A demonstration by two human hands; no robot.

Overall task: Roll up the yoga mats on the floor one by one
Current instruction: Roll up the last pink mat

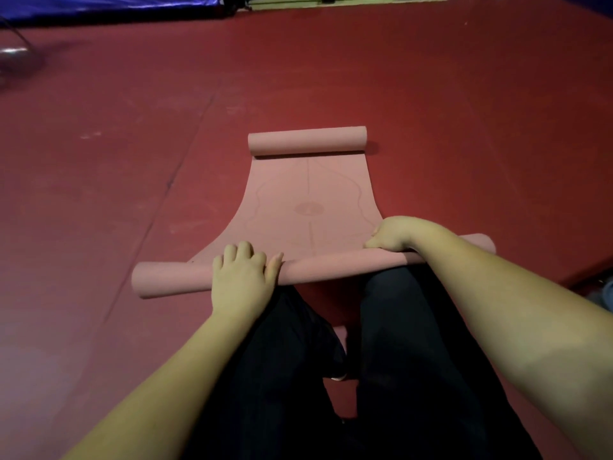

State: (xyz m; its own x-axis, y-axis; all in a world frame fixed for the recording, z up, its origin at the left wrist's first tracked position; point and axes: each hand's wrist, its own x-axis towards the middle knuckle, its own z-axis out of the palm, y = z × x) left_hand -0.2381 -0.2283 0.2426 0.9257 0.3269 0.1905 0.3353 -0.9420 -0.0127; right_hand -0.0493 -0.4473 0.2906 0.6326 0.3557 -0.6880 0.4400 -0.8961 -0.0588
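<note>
A pink yoga mat (308, 200) lies on the red floor in front of me, with faint line markings on its flat middle. Its near end is rolled into a tube (172, 277) that runs from left to right across my knees. My left hand (242, 277) lies over the tube left of centre, fingers curled onto its far side. My right hand (394, 237) grips the tube's right part, fingers tucked under. The mat's far end is curled into a second, smaller roll (306, 141).
Red padded floor (464, 127) spreads all around, with seams running diagonally at the left. A blue tarp (99, 8) lies along the far left edge. A dark metal stand (16, 51) sits far left. My dark-trousered legs (381, 360) fill the bottom centre.
</note>
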